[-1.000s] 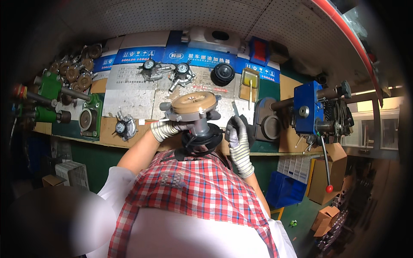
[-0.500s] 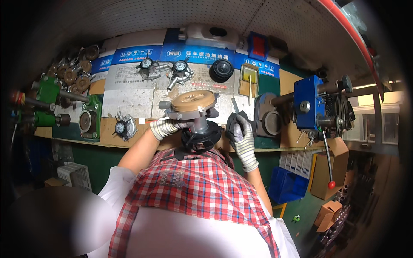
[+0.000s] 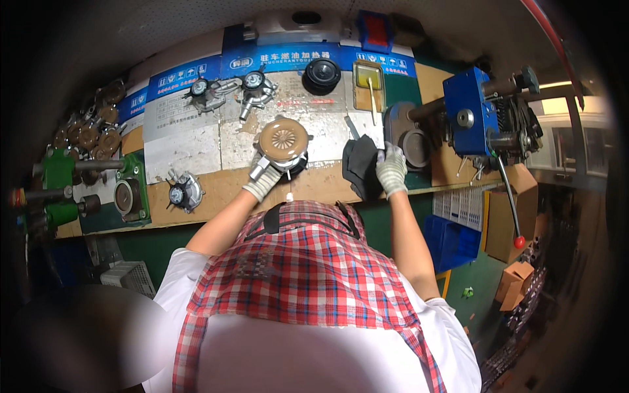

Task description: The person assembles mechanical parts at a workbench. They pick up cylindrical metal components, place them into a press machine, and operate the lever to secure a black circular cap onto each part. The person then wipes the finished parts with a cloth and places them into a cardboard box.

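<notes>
My left hand (image 3: 265, 178), in a striped knit glove, is closed around the underside of a round metal pump housing. A tan, finned disc (image 3: 283, 139) faces up on top of it; the housing hides most of the fingers. My right hand (image 3: 391, 169), also gloved, is at the right edge of a dark, crumpled cloth (image 3: 362, 164). Its thumb and fingers look closed on that edge. Behind the cloth lies a thin grey tool (image 3: 352, 128), partly covered. Smaller pump housings with black-spoked wheels sit to the left: one near the front edge (image 3: 185, 192), two farther back (image 3: 254, 88).
At right stands a blue hand press (image 3: 466, 111) with a red-knobbed lever (image 3: 519, 242). A green press (image 3: 133, 190) is at left, beside piled tan-disc parts (image 3: 88, 135). Farther back are a black round part (image 3: 321, 75) and a tray with yellow paste and brush (image 3: 369, 85).
The pump housing in my left hand has tipped and moved away from my body, its tan disc now facing up. My right hand has shifted right, and the cloth is more spread out.
</notes>
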Demonstrator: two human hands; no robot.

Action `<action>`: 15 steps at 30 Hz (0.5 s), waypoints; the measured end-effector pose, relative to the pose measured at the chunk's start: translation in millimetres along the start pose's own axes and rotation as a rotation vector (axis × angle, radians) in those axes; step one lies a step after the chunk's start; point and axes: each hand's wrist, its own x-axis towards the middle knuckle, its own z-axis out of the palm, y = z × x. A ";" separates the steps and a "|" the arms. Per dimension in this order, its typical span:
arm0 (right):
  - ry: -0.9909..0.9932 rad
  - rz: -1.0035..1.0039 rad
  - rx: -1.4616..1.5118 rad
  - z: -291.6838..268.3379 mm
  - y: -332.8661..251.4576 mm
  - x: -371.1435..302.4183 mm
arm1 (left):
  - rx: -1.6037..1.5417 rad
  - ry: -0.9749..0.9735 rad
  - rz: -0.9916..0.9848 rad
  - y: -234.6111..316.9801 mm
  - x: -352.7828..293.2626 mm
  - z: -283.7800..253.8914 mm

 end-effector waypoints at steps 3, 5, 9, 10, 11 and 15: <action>-0.159 0.069 -0.152 0.6 -9.2 11.3 | -1.322 0.169 -0.152 -36.0 -10.8 37.3; -0.371 0.109 -0.202 -7.5 -6.9 21.5 | -1.501 0.254 -0.290 -50.8 -20.7 47.7; -0.332 -0.026 -0.179 -18.1 -2.8 18.0 | -1.489 0.281 -0.292 -35.7 -44.7 50.0; -0.290 -0.033 -0.077 -33.3 -9.5 15.0 | -1.778 0.291 -0.431 -19.1 -43.8 40.5; -0.233 0.000 0.254 -31.5 -5.5 8.6 | -1.425 0.285 -0.338 -26.0 -50.4 40.1; -0.311 -0.145 0.954 -65.3 -23.4 -13.8 | -1.243 0.188 -0.525 -36.9 -67.1 10.1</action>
